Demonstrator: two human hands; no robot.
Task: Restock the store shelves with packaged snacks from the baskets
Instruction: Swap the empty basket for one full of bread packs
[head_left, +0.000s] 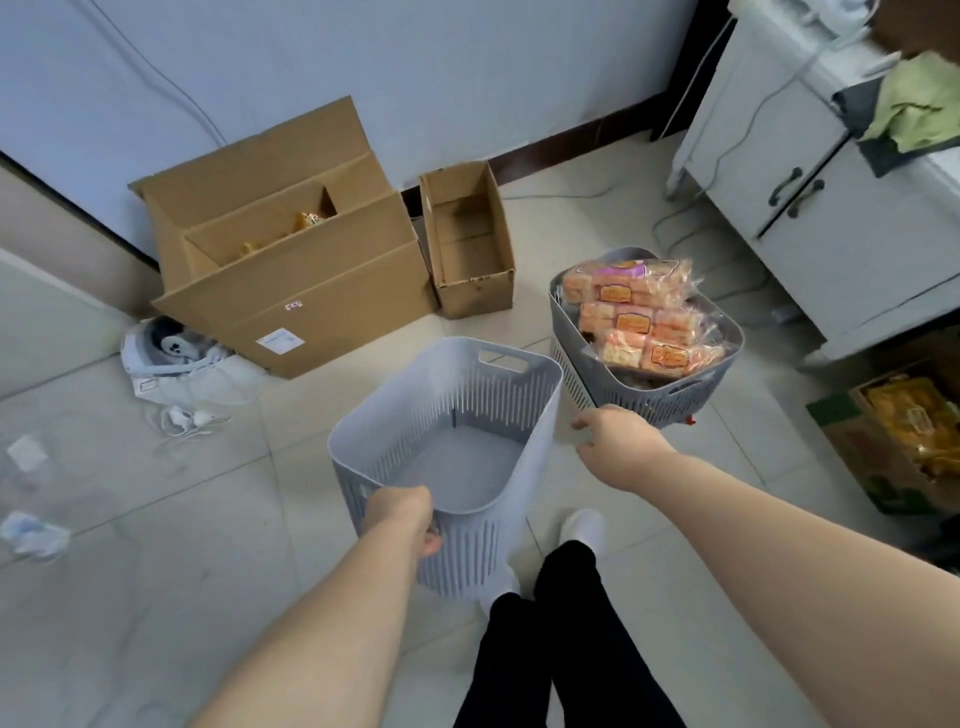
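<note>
My left hand (402, 517) grips the near rim of an empty light grey slotted basket (530, 410), which hangs tilted above the tiled floor. To its right, a darker grey basket (670, 397) stands on the floor, piled with several clear packs of orange snack bars (631, 312). My right hand (615, 441) hovers between the two baskets, just short of the full basket's near rim, with relaxed fingers that hold nothing.
A large open cardboard box (291, 280) with a few yellow packets and a small empty box (470, 244) stand by the wall. White cabinet (831, 208) at right, a box of yellow snacks (909, 436) below it. Bags and litter (176, 364) lie left.
</note>
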